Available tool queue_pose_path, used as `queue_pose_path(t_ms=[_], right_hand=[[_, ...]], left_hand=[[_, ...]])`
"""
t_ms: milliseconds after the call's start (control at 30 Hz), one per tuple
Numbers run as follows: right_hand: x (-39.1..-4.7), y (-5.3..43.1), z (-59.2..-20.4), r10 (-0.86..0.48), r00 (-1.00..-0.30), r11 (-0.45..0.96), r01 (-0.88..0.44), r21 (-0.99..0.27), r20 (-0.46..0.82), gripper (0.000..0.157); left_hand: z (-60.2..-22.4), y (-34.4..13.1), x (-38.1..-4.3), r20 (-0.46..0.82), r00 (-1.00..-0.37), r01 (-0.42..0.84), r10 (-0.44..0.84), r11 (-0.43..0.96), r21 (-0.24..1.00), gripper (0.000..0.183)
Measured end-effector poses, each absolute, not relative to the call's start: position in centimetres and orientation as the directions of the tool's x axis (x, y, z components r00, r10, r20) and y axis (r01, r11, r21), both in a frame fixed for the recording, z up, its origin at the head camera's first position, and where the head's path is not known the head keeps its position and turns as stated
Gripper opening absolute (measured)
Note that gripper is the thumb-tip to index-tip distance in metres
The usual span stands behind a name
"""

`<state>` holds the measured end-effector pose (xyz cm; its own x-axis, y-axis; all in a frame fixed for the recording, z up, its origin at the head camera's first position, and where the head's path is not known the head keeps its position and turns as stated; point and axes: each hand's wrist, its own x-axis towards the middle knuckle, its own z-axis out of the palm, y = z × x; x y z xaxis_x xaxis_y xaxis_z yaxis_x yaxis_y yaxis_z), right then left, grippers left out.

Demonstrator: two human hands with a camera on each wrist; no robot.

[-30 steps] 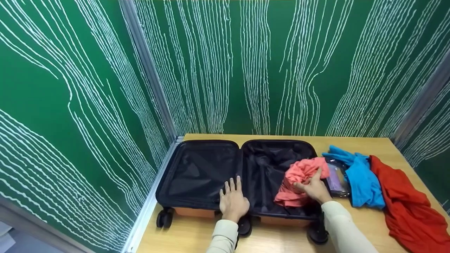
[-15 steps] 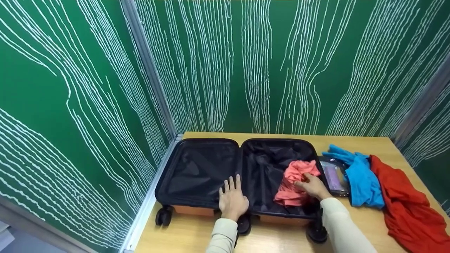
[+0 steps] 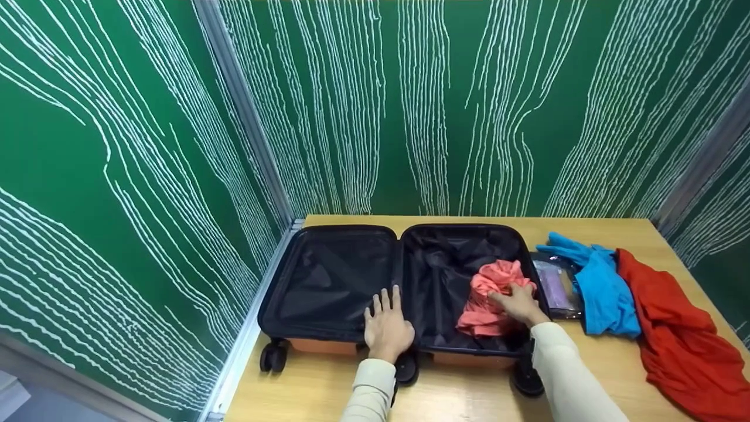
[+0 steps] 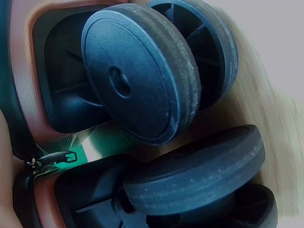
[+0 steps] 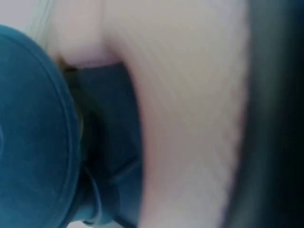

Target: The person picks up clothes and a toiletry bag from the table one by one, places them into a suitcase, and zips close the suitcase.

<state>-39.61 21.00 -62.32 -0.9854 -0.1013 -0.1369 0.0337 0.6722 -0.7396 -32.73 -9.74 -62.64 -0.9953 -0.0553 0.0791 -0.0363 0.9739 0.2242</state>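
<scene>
An orange suitcase with black lining lies spread open on the wooden table. My left hand rests with straight, spread fingers on its near edge, by the middle fold. In the right half lies a crumpled coral-pink cloth garment. My right hand grips its right side, thumb and fingers bent into the fabric. Close up in the left wrist view are black suitcase wheels and a zipper pull. The right wrist view holds blurred skin beside a wheel; the fingertips are hidden there.
Right of the suitcase lies a clear package with something purple inside. A blue garment partly covers it, and a red garment lies further right. Green walls with white lines stand behind and at the sides.
The coral garment's right part has moved left, off the suitcase's right rim and inside it. My right hand has shifted slightly left with it. My left hand stays in place.
</scene>
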Motion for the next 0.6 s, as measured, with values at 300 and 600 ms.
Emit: queue_pose_path(t_ms=[300, 600], right_hand=[[-39.54, 21.22, -62.48, -0.115, -0.987, 0.672, 0.007, -0.740, -0.114, 0.061], [-38.87, 21.36, -61.96, -0.203, -0.968, 0.782, -0.070, -0.620, -0.146, 0.086]], left_hand=[[-62.53, -9.68, -32.74, 0.078, -0.995, -0.036, -0.054, 0.977, 0.212, 0.079], [-62.67, -9.79, -32.66, 0.090, -0.995, -0.034, -0.054, 0.977, 0.212, 0.078]])
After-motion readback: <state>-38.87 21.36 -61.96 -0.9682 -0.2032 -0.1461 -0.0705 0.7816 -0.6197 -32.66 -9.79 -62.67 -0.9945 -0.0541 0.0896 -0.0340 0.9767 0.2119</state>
